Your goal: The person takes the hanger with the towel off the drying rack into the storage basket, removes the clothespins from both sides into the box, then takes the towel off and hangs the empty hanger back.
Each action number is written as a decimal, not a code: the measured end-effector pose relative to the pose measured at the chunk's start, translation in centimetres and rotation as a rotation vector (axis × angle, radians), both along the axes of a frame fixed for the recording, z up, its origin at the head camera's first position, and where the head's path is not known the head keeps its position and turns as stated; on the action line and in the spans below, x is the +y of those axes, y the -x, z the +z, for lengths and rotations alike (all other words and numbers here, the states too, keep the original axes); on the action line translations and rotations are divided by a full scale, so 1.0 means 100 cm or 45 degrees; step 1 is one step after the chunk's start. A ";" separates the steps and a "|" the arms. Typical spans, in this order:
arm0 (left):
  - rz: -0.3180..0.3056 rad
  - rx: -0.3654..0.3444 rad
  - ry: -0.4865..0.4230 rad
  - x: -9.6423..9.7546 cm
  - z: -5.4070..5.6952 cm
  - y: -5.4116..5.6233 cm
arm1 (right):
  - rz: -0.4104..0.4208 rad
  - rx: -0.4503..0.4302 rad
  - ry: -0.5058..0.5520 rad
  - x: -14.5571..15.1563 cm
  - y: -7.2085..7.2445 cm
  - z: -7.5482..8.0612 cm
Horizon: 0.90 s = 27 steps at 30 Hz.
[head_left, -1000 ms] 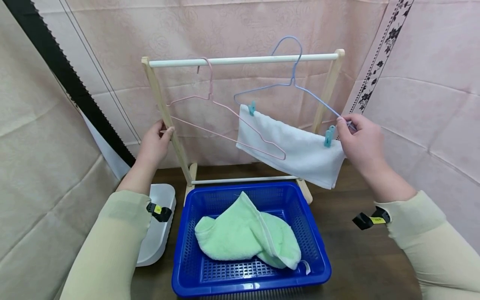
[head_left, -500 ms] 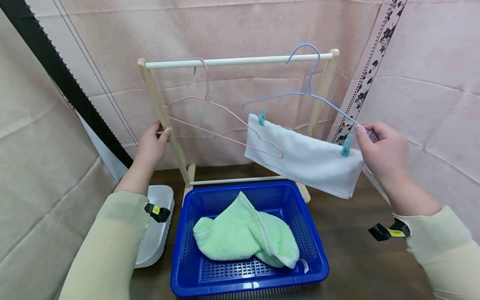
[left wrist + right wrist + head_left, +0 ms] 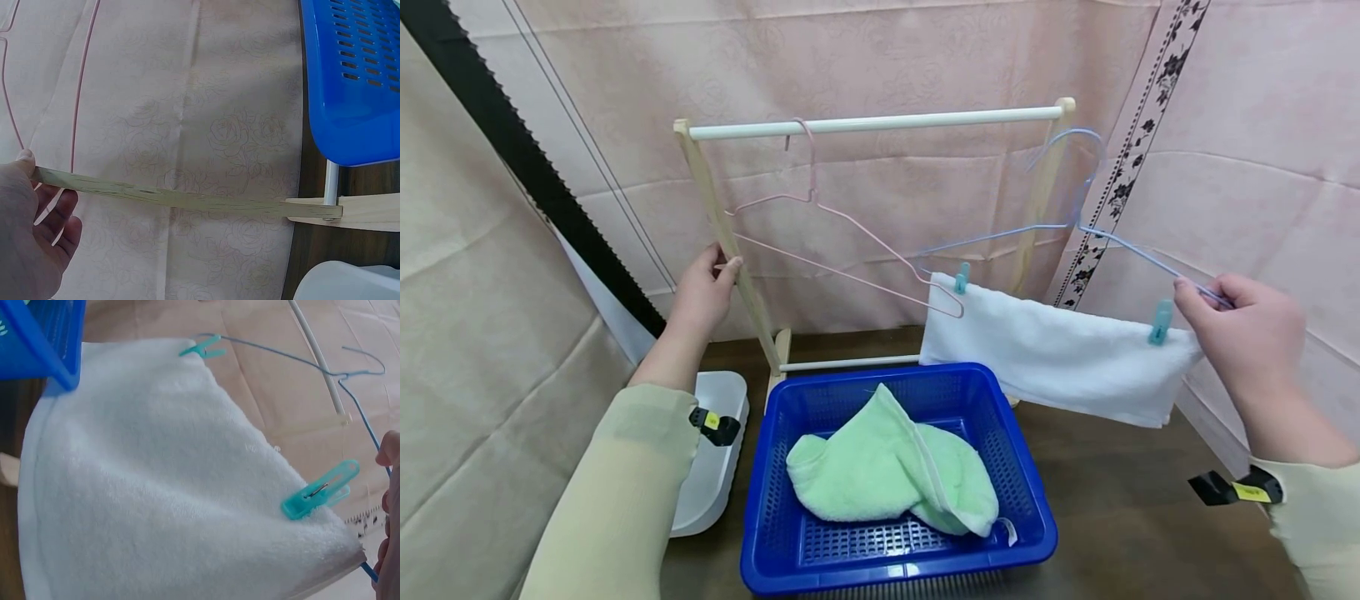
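My right hand (image 3: 1251, 333) grips the right end of a blue wire hanger (image 3: 1131, 246). A white towel (image 3: 1052, 350) hangs from it, held by two teal clothespins (image 3: 322, 490), one near each upper corner. The hanger's hook is beside the right post, off the top bar. On the left, my left hand (image 3: 703, 287) pinches the wooden left post of the drying rack (image 3: 748, 292) between thumb and fingers; the left wrist view shows the same hold on the post (image 3: 156, 195). A pink wire hanger (image 3: 850, 218) hangs from the rack's white top bar (image 3: 880, 123).
A blue plastic basket (image 3: 752, 533) stands in front of the rack with a green towel (image 3: 887, 467) inside. Left of it lies a white plastic container (image 3: 715, 467), partly behind my left forearm. Pale patterned cloth (image 3: 925, 50) covers the back and sides.
The blue hanger with the white towel has moved right and down in my right hand, its hook coming away from the top bar. My left hand keeps its hold on the post.
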<state>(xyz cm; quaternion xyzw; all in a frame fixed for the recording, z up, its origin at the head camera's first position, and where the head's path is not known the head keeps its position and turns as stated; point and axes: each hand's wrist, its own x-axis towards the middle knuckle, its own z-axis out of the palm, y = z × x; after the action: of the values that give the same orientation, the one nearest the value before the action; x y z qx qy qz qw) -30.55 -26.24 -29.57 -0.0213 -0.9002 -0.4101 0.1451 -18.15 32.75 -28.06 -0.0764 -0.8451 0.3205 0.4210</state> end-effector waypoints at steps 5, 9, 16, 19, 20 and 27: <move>0.006 -0.011 -0.017 0.001 -0.001 -0.001 | 0.003 0.005 -0.015 0.026 -0.007 -0.012; 0.005 -0.013 -0.020 0.001 -0.001 -0.001 | 0.010 -0.003 -0.081 0.041 -0.014 -0.020; 0.006 -0.014 -0.016 0.001 -0.001 -0.002 | 0.053 -0.008 -0.031 0.059 -0.028 -0.030; 0.007 -0.009 -0.011 0.001 0.000 -0.002 | 0.126 0.044 0.007 0.065 -0.031 -0.035; 0.007 -0.005 -0.009 0.001 0.000 -0.003 | 0.154 0.068 0.012 0.067 -0.031 -0.037; 0.010 0.001 -0.004 0.002 0.000 -0.002 | 0.344 0.233 -0.011 0.076 -0.036 -0.046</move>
<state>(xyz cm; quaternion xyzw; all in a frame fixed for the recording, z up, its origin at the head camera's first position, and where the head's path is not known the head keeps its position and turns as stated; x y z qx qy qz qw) -30.31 -26.05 -29.60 -0.0178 -0.8996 -0.4108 0.1472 -14.56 40.32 -32.67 0.0693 -0.8072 0.3764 0.4494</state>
